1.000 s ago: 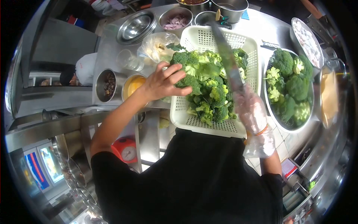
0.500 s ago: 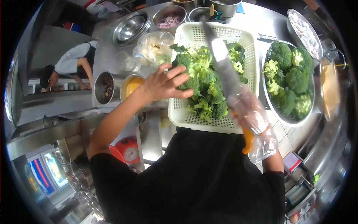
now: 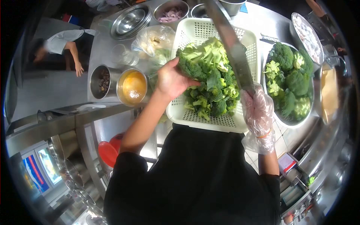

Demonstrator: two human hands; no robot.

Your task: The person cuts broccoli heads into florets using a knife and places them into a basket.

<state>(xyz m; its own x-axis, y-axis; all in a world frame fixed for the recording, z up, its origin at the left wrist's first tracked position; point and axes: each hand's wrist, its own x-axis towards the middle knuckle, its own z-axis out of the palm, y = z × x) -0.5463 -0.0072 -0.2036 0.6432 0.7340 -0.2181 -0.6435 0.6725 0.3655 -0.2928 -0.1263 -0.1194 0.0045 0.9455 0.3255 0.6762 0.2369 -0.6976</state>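
two hands work above one white basket (image 3: 254,39). the left hand (image 3: 173,80), bare, has its grip around one large broccoli head (image 3: 210,54), stem side up, at the basket's left side; some fingers are hidden. the right hand (image 3: 258,110), in one clear glove, has its grip closed on one knife (image 3: 236,54), its blade slanting over the basket toward the far side. more broccoli pieces lie inside, too overlapped to count. to the right sits one oval basin (image 3: 294,125) of broccoli. left on the counter (image 3: 107,35) stand two metal pots, one with yellow liquid (image 3: 134,87).
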